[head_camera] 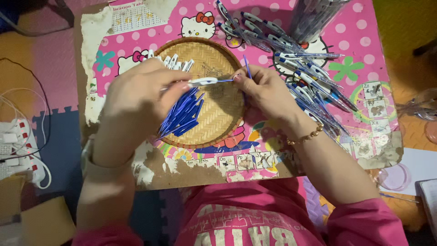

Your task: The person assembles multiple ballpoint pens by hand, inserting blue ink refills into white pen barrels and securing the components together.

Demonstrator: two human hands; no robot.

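Left hand (136,91) pinches a white pen barrel (202,81) over the basket (218,123); right hand (266,93) pinches a blue refill (246,66) at its tip. Finished pens (309,77) lie on the table (355,41).

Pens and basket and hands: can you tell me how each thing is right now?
Left hand: pinching a white pen barrel, level over the basket.
Right hand: pinching a thin blue refill at the barrel's tip.
Blue refills: bundled under the left hand, fanned out.
Woven basket: upright on the table.
Finished pens: piled loosely on the pink table.
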